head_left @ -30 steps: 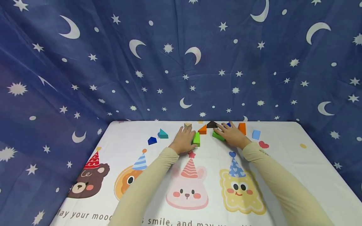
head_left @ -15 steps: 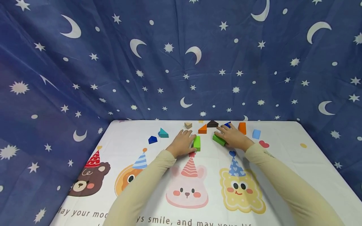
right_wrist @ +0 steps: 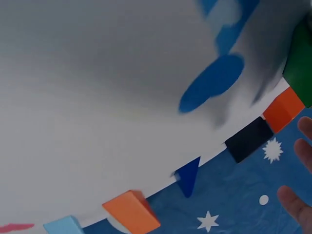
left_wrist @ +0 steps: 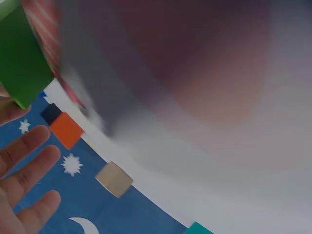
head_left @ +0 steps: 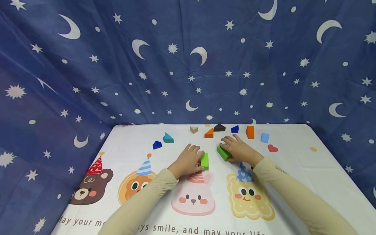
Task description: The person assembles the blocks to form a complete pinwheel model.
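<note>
My left hand (head_left: pixel 188 160) pinches a bright green block (head_left: pixel 205 161) between thumb and index finger, above the printed pink rabbit's hat. Its other fingers are spread, and the block's green side (left_wrist: pixel 22 58) shows at the left wrist view's edge. To the right, my right hand (head_left: pixel 239 150) holds a second green block (head_left: pixel 224 153), which lies slanted, by its ends. Only part of a green block (right_wrist: pixel 301 63) enters the right wrist view. A gap of white cloth separates the two blocks.
Along the table's (head_left: pixel 293 195) far edge stand a beige block (head_left: pixel 194 130), an orange triangle (head_left: pixel 209 133), a black block (head_left: pixel 219 128), a blue block (head_left: pixel 235 129) and an orange block (head_left: pixel 250 132). Teal (head_left: pixel 168 137), dark blue (head_left: pixel 157 145) and light blue (head_left: pixel 264 138) blocks flank them.
Both hands have drawn their green blocks back from the far row toward the person. The right block has turned more slanted, and the blue block behind the right hand now shows fully.
</note>
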`<state>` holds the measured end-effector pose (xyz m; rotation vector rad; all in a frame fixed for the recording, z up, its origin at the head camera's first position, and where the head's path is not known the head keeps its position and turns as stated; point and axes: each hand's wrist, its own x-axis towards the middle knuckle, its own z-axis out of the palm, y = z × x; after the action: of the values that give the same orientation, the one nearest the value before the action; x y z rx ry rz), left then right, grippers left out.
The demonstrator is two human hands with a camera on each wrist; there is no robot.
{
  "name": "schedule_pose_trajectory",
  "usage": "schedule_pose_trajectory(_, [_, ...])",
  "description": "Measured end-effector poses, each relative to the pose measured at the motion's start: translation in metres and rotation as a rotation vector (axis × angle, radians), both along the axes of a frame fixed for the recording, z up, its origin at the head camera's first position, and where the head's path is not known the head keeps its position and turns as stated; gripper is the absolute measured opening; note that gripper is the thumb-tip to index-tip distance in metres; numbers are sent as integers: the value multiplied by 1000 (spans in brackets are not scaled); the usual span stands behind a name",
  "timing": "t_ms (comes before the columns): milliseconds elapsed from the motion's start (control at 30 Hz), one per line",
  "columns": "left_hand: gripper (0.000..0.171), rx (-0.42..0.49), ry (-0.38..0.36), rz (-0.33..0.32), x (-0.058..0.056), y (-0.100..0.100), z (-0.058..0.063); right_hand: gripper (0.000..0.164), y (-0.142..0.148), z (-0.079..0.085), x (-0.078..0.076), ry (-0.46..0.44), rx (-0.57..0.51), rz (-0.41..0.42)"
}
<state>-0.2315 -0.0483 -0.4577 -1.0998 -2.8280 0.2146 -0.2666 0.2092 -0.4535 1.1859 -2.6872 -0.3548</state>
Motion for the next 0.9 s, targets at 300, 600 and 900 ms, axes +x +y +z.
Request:
schedule_pose_trajectory(300, [61, 40, -33, 1, 30, 6, -2, 72, -13, -6, 16, 13, -85, 26])
schedule_pose_trajectory(600, [67, 86, -94, 3, 44, 12, -5, 79, -27, -13, 22, 42, -141, 61])
schedule_pose_trajectory(900, [75, 51, -47, 39, 51, 13, -6, 77, -27, -7, 27, -40, -187, 37])
